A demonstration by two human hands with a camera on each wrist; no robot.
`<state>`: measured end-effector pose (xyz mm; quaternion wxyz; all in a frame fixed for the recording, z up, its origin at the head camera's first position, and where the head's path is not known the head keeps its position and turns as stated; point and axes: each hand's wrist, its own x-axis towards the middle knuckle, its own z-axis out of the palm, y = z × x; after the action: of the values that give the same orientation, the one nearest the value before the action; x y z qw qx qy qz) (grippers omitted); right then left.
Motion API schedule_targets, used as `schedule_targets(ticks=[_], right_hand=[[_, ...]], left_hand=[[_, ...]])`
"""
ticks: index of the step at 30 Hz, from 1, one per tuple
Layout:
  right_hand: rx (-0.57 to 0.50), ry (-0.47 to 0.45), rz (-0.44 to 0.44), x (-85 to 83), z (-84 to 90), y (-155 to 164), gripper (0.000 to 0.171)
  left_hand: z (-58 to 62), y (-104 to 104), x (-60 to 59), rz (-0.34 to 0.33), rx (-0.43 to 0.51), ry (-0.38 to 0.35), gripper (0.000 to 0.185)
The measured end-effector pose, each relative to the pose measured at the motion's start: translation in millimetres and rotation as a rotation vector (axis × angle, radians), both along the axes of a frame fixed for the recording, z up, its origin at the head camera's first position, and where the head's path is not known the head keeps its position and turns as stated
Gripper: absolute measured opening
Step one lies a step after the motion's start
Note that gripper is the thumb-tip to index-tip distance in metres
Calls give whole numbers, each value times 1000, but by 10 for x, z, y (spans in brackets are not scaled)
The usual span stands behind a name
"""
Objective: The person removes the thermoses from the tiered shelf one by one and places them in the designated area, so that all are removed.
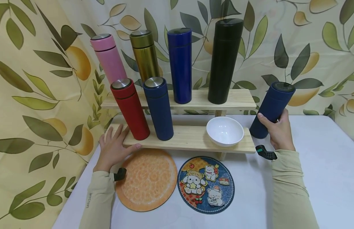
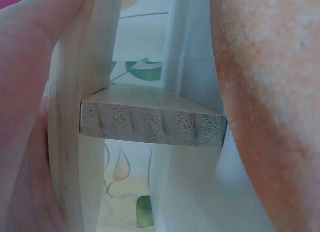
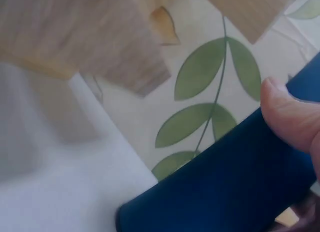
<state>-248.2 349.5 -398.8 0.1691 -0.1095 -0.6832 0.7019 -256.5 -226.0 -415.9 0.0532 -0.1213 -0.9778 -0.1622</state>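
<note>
My right hand (image 1: 280, 130) grips a dark blue thermos bottle (image 1: 272, 108) with a black lid, tilted, just past the right end of the wooden shelf's lower board. The right wrist view shows the thumb lying along the blue bottle (image 3: 220, 177); the other fingers are mostly hidden. At the lower board's (image 1: 191, 136) left end, my left hand (image 1: 115, 146) rests with its fingers spread on the wood and the thumb along the front edge. Beside it stand a red thermos bottle (image 1: 131, 111) and a blue thermos bottle with a steel lid (image 1: 159, 111).
On the upper board (image 1: 200, 98) stand pink (image 1: 109, 60), gold (image 1: 145, 57), royal blue (image 1: 180, 66) and black (image 1: 225, 60) bottles. A white bowl (image 1: 225, 131) sits at the lower board's right. Two round mats, orange (image 1: 148, 179) and cartoon-printed (image 1: 191, 203), lie in front.
</note>
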Motion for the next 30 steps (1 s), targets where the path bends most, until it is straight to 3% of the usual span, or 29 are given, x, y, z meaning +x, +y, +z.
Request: schedule_targets(ticks=[5, 10, 14, 19, 30], right_hand=[[73, -16, 42, -23, -10, 60, 91], [217, -91, 100, -18, 10, 165, 97], [237, -148, 149, -22, 18, 219, 105], [297, -193, 139, -45, -30, 234, 109], [678, -367, 164, -95, -233, 310, 99]], left_hand=[[-18, -15, -1, 2, 8, 9, 103], [-33, -23, -5, 1, 9, 17, 103], [-21, -16, -4, -2, 18, 20, 102], [7, 5, -1, -3, 22, 19, 101], [-4, 8, 15, 4, 15, 18, 103]])
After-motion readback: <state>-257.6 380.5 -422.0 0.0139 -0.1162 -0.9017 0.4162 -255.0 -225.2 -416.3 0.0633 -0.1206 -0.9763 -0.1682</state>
